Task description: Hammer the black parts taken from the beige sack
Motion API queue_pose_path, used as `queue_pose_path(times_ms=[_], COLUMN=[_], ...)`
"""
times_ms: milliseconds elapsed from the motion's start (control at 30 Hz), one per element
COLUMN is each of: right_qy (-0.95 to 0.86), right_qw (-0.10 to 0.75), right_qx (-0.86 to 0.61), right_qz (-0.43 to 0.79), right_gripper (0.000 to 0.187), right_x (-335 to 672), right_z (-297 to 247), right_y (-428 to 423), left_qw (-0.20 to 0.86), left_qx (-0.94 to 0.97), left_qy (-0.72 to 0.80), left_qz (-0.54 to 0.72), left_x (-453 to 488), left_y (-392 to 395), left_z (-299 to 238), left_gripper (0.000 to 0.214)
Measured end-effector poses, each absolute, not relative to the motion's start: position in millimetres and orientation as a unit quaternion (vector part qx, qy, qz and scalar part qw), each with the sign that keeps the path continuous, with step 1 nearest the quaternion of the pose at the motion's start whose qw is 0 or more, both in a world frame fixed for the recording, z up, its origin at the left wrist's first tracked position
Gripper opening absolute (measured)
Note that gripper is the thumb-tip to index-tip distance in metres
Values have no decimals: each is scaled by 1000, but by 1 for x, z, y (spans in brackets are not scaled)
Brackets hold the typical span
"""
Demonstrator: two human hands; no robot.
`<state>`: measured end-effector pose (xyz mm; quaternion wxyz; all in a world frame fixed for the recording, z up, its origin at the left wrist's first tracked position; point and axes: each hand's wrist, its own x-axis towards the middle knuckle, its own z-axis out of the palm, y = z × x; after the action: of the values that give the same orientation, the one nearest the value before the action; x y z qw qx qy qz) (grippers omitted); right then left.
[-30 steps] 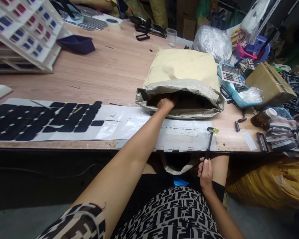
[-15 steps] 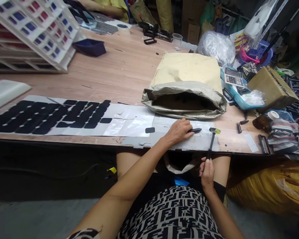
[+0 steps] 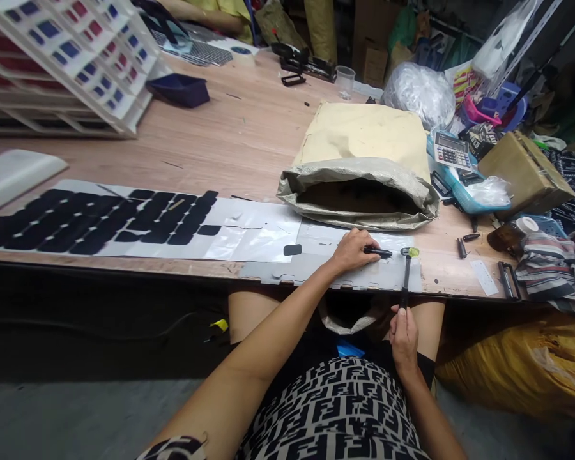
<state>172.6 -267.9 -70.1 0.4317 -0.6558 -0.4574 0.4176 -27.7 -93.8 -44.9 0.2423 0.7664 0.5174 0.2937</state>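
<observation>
My left hand (image 3: 352, 250) rests on a grey plate (image 3: 335, 271) at the table's front edge, its fingers closed on a small black stick-shaped piece (image 3: 379, 253). Below the table edge my right hand (image 3: 403, 335) grips the handle of a small hammer (image 3: 406, 276), whose yellow-tipped head lies on the plate just right of the black piece. An open woven sack (image 3: 364, 169) lies directly behind my left hand. A loose black pad (image 3: 292, 249) sits on the clear sheet to the left.
A long white sheet with several black pads (image 3: 105, 220) runs along the front left. White racks (image 3: 67, 61) stand at the back left. A blue tray with a calculator (image 3: 453, 150), a cardboard box (image 3: 524, 172) and clutter fill the right. Another person sits at the far end.
My left hand came out of the sack and set down on the grey plate with a black piece; a loose black pad now lies on the sheet. My right hand stayed on the hammer.
</observation>
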Motion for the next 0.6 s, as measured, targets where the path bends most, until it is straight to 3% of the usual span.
queue_pose_path(times_ms=[600], right_qy=[-457], right_qw=[402], right_qx=[-654], right_qz=[449], right_gripper=[51], right_x=[156], right_z=[-52], right_y=[-268], left_qw=[250], left_qx=[756], left_qy=[523], left_qz=[305], left_x=[-28], left_y=[-96], left_z=[-40], left_gripper=[17])
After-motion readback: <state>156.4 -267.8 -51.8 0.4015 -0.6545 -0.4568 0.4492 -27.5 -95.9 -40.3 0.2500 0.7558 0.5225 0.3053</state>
